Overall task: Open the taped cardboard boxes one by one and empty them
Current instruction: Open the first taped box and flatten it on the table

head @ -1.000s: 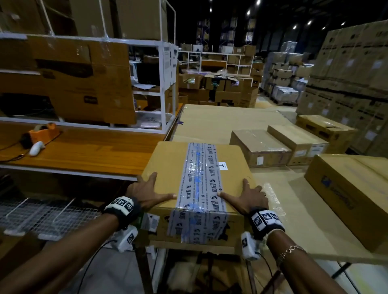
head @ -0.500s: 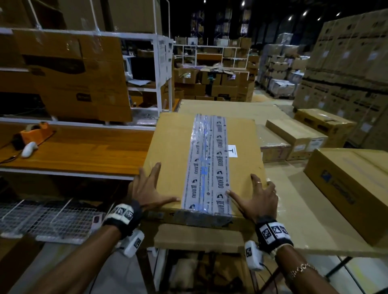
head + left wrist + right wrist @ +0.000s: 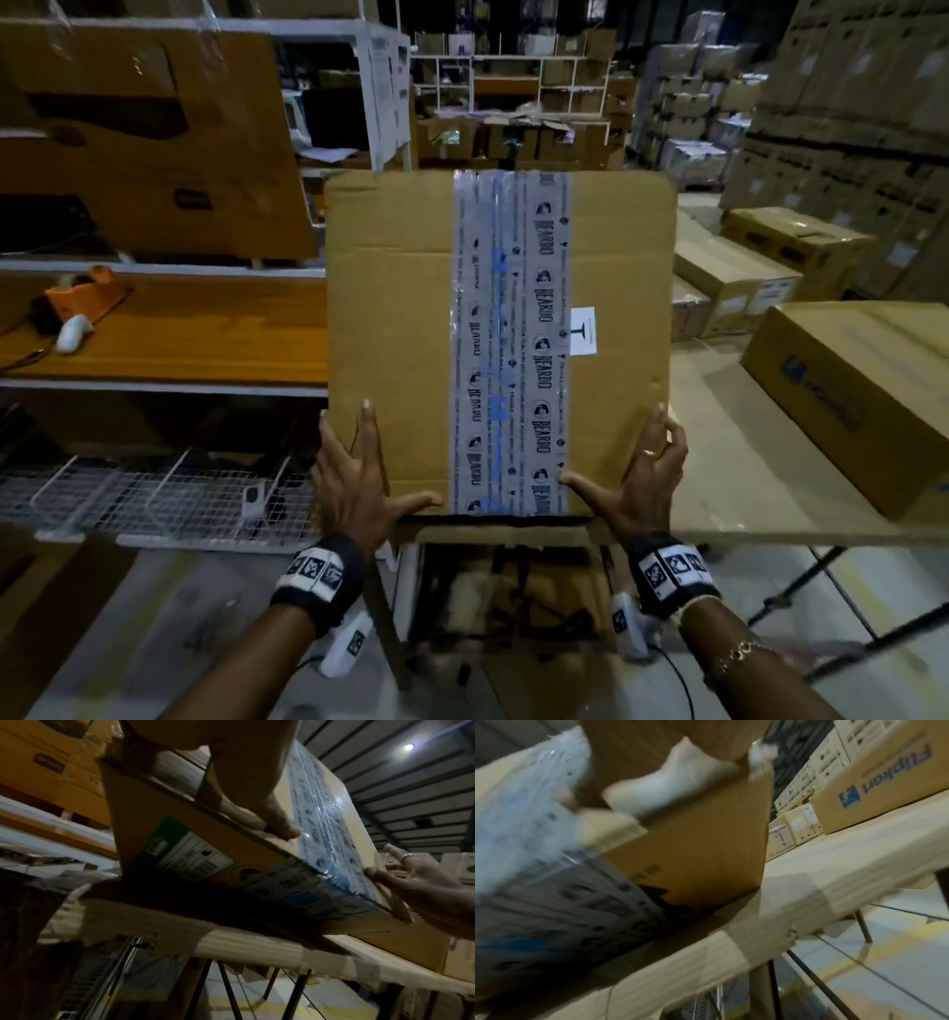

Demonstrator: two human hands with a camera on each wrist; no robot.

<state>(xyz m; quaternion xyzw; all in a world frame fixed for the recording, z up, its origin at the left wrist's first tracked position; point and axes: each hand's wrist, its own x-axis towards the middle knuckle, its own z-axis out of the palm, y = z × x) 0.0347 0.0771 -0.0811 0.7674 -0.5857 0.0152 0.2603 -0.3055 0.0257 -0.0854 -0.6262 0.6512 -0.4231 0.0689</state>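
A brown cardboard box [image 3: 395, 318] sealed down the middle with wide printed tape [image 3: 508, 334] stands tilted up on its near bottom edge at the front of the cardboard-covered table [image 3: 770, 534], with the taped face towards me. A small white label marked T sits right of the tape. My left hand [image 3: 359, 478] lies spread on the box's lower left corner, thumb along the bottom. My right hand [image 3: 637, 478] mirrors it at the lower right, with its thumb touching the tape. The left wrist view shows the box [image 3: 159, 817] and its green-edged side label. The right wrist view is blurred.
More sealed boxes lie on the table to the right: a large one [image 3: 862, 401] and smaller ones [image 3: 734, 277] behind. An orange tape dispenser [image 3: 82, 293] and a white handheld device [image 3: 72, 331] sit on the wooden shelf at left, over a wire rack [image 3: 154, 493]. Stacked cartons fill the background.
The box was lying flat on the table. Both hands have tipped its far end up, so it now stands almost upright on its near edge.
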